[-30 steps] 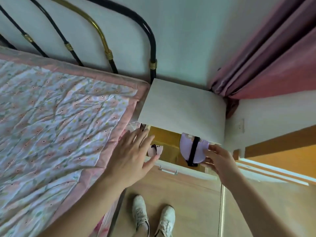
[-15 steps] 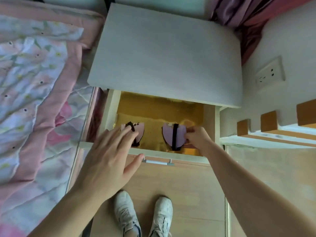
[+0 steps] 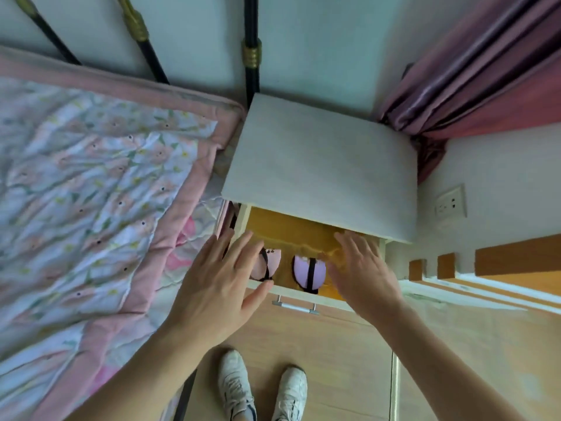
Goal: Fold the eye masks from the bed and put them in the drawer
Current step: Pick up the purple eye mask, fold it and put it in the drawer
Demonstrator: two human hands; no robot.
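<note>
Two white shoes stand on the floor. Above the drawer's front edge, the left hand and right hand are flat, fingers spread, holding nothing. In the drawer lie two folded masks: the left hand partly hides the pink mask; the purple mask lies beside it.

Drawer: rear concealed beneath the nightstand top; pink eye mask partly covered by the left hand; drawer's right interior obscured by the right hand.
</note>
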